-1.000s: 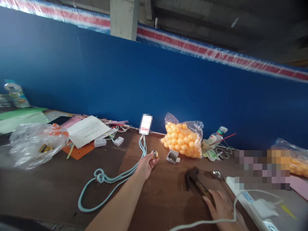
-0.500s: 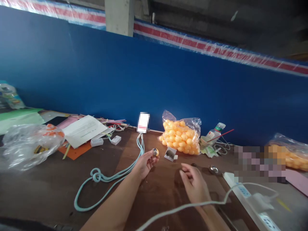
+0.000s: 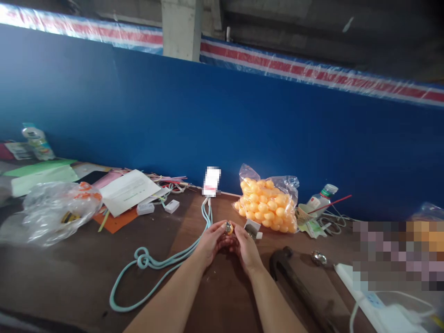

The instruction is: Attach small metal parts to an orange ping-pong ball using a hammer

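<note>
My left hand (image 3: pixel 210 242) and my right hand (image 3: pixel 244 245) meet over the brown table (image 3: pixel 83 273), fingers pinched together round a small orange ball with a shiny metal piece on it (image 3: pixel 228 227). Just beyond the fingertips lies a small open white box (image 3: pixel 252 228). A dark hammer (image 3: pixel 298 284) lies on the table to the right of my right forearm, with nothing touching it.
A clear bag of orange balls (image 3: pixel 268 206) stands against the blue wall. A light-blue cord (image 3: pixel 163 259) loops left of my left arm. Papers, small white boxes and a crumpled plastic bag (image 3: pixel 52 210) lie far left. A plastic bottle (image 3: pixel 319 199), a metal bit (image 3: pixel 318 257) and a white power strip (image 3: pixel 378 305) lie right.
My right hand let go of the hammer, rose and came left to join the left hand on the small ball. The left hand kept hold of the ball throughout.
</note>
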Demonstrator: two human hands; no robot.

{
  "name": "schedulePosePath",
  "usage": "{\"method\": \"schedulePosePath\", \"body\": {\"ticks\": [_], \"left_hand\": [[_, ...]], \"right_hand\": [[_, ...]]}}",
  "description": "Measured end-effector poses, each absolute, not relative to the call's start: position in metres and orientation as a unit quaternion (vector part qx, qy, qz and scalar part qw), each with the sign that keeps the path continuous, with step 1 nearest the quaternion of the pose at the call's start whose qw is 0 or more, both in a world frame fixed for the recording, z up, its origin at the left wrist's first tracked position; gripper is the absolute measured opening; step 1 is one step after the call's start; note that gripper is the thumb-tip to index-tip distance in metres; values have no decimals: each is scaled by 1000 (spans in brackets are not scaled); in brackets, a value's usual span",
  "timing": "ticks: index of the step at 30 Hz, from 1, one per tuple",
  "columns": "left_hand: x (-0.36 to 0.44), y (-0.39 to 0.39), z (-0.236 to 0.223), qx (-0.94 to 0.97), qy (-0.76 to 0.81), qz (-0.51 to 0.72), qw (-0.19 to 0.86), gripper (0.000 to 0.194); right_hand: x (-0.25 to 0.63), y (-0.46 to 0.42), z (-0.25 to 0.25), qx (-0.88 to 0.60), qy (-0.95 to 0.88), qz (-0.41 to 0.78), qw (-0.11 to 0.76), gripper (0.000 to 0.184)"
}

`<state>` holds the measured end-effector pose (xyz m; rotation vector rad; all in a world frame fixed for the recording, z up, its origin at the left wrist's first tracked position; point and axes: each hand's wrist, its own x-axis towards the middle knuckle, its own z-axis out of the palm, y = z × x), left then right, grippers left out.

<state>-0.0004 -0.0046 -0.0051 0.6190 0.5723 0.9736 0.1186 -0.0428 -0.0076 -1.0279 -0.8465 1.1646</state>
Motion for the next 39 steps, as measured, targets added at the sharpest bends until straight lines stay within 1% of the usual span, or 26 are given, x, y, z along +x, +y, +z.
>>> {"method": "schedulePosePath", "body": {"ticks": [5, 11, 17, 24, 27, 30, 35, 39], "left_hand": [[0, -7, -7, 280, 234, 458, 810, 32], [-1, -7, -11, 289, 205, 447, 821, 41], [0, -9, -8, 320, 187, 440, 818, 46], [3, -11, -9, 338, 180, 434, 815, 53], [2, -12, -6, 338, 173, 423, 823, 54], [1, -14, -3, 336, 172, 423, 824, 52], [0, -15, -1, 339, 182, 423, 820, 52], [0, -15, -1, 353, 187, 420, 815, 57]], "right_hand": [[124, -45, -13, -457, -384, 509, 620, 44], [125, -45, -11, -458, -392, 504, 618, 46], [124, -46, -8, -489, -437, 462, 597, 42], [121, -49, -1, -515, -474, 384, 602, 42], [121, -52, 0, -528, -485, 352, 602, 43], [122, -54, -1, -534, -491, 330, 603, 39], [121, -57, -1, -520, -471, 360, 615, 37], [120, -56, -2, -470, -418, 453, 632, 36]]}}
